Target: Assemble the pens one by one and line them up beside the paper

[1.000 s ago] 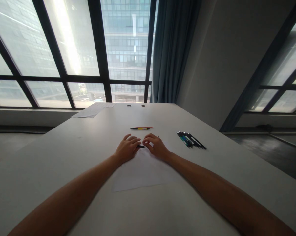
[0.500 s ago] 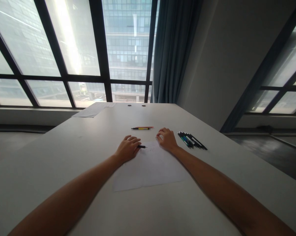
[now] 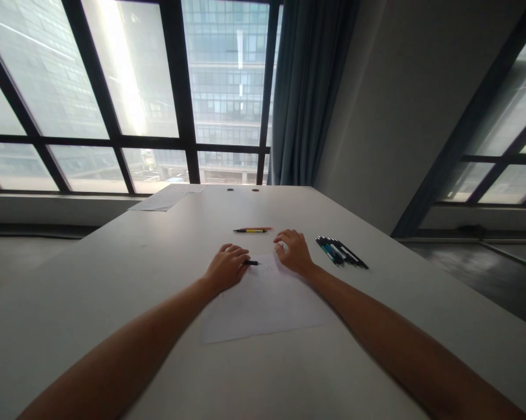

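Head view. The left hand [image 3: 228, 265] is placed palm down at the upper left part of the sheet [image 3: 263, 312]. Its fingers are closed on the black pen [image 3: 251, 262], gripping it at one end. The pen lies near the far edge of the sheet, with its thin tip projecting from the hand and pointing right. Faint marks are visible on the sheet just beside the tip.

The right hand [image 3: 293, 249] is positioned at the upper right part of the sheet, apart from the black pen. It is partly open: the fingers are loosely curled, with a visible gap between forefinger and thumb. Nothing can be made out in its grip. Whether its underside contacts the sheet cannot be determined.

The sheet lies flat on the white counter [image 3: 136, 274], between the forearms; the right forearm overlaps its right side. Beyond the hands, a yellow pen [image 3: 251, 231] and a red pen [image 3: 265, 228] lie crosswise, close together. To the right of the right hand, a pen row [image 3: 342, 252] lies at a slant, mostly black, with some blue and green bodies on its left side.

At the far left edge of the counter are papers [image 3: 155, 201]. Two round fittings [image 3: 255, 190] are located at the far end, in front of the window [image 3: 225, 76] and the blue curtain [image 3: 300, 99].
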The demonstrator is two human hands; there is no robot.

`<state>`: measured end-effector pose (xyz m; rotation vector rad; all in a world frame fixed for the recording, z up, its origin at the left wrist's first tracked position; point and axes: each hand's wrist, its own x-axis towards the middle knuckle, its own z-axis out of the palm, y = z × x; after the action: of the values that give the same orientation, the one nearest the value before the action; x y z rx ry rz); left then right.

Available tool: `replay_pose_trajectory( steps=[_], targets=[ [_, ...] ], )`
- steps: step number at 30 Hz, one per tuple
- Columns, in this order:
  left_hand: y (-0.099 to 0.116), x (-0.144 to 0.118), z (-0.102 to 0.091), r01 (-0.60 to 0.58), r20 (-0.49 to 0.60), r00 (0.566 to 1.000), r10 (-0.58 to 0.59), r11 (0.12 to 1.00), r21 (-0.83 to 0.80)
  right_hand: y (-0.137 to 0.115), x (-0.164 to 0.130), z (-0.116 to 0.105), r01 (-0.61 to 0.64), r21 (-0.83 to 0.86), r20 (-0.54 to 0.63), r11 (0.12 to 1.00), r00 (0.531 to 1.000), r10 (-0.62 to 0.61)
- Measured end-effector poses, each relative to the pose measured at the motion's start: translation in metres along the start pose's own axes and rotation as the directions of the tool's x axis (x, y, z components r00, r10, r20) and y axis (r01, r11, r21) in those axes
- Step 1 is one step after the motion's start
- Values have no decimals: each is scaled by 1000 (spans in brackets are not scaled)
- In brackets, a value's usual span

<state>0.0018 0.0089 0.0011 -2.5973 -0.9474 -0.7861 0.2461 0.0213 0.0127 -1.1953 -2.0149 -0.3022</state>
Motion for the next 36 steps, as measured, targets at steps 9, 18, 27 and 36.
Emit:
replay_pose_trajectory(
  steps=[9, 18, 27, 36],
  targets=[
    [2, 0, -3, 9, -17, 1000, -8, 1000, 13, -46, -4, 3, 398, 154, 61, 905, 910, -410],
    [5, 1, -7, 153, -25, 988, -151, 981, 120, -17, -2, 6, 92, 66, 74, 994, 993, -97],
    [5, 1, -6, 152, -38, 988, -149, 980, 126, -9, -3, 9, 21, 71, 47, 997, 999, -25],
    [1, -1, -6, 160, -42, 987, -156, 979, 128, -14, -3, 6, 131, 108, 65, 985, 988, -138]
  ],
)
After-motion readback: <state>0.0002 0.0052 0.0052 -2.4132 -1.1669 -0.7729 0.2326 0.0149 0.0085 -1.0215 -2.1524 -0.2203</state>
